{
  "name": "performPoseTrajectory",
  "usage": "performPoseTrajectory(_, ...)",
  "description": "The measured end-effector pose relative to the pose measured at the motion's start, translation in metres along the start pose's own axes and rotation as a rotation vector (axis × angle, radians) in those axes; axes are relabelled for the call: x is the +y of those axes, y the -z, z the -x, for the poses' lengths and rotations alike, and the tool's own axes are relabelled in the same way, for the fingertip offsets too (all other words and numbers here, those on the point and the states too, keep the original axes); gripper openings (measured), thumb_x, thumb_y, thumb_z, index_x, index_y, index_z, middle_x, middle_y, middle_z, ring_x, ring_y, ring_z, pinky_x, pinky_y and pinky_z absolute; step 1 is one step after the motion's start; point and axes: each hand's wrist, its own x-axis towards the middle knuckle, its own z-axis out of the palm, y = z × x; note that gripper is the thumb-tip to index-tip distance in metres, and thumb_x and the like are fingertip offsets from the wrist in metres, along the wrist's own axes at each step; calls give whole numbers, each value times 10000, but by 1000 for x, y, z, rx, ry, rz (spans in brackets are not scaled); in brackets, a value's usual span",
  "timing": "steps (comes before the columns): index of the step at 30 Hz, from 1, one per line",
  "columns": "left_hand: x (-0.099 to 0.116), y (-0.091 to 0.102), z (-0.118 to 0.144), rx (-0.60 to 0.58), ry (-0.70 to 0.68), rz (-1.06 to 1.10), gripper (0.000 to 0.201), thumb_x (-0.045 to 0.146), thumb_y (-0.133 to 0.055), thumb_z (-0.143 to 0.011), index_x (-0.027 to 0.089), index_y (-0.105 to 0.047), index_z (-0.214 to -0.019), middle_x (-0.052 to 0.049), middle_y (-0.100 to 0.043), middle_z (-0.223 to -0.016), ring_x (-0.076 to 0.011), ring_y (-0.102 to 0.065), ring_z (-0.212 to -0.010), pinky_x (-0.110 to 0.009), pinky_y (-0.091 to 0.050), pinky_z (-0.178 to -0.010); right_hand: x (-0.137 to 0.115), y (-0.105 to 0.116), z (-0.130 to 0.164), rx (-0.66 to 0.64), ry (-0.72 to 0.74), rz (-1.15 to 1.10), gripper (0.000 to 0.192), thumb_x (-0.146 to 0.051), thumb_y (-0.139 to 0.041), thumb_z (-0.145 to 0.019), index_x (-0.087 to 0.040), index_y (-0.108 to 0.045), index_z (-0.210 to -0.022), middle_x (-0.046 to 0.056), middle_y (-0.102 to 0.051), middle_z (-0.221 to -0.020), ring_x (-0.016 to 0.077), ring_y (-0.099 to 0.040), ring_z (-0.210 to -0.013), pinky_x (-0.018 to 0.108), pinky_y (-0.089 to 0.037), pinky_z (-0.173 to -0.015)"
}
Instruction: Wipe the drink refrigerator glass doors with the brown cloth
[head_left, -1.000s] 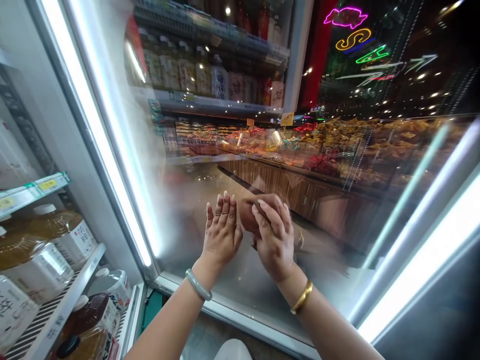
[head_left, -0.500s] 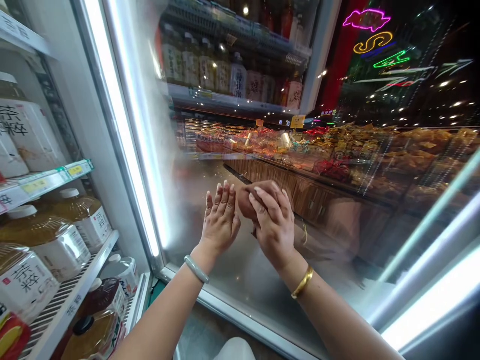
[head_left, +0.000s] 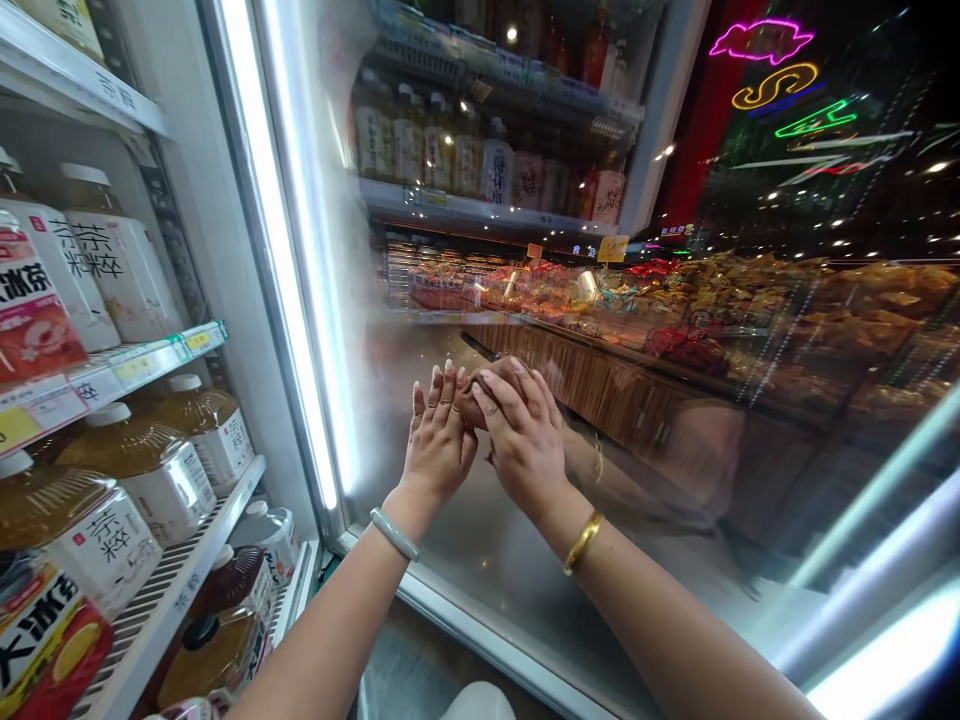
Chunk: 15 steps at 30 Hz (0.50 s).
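Left hand flat and wide on the fogged glass door — right hand pressed beside it, holding nothing visible. Could slip on condensation, or swing the door into the bottles.

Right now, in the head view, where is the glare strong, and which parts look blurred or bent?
Head view: the light strip on the door frame burns out white; the glass door mirrors shelves and neon signs, smeared; the frame lines bend toward the edges; both hands, left hand and right hand, stay sharp.
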Motion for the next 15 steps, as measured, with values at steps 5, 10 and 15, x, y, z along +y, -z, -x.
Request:
performPoseTrajectory(5,-22,-2,4,5,32,-29,789,242,-429,-1047,215,18,-1696,-103,-142,-1761,-205,-17,-1644,-450,-10,-1361,-17,-23,6,-113,106,8,544,-154,-549,-1009,-203,-500,-1549,17,-507,-1625,248,-212,-1632,457,-348,-1320)
performPoseTrajectory(10,-28,4,14,-17,-41,-1,767,253,-434,-1054,227,-20,-1700,-91,-164,-1755,-202,-61,-1643,-436,-18,-1361,0,-7,28,-222,219,53,632,-231,-601,-996,-256,-420,-1601,-18,-378,-1703,297,-155,-1647,546,-291,-1334)
performPoseTrajectory(15,-38,0,4,-1,38,-10,790,246,-464,-1036,265,-36,-1700,-66,-178,-1757,-211,-72,-1644,-447,-18,-1364,-3,-20,-11,-127,142,34,587,-208,-538,-1027,-228,-415,-1601,27,-407,-1688,275,-119,-1656,547,-269,-1340)
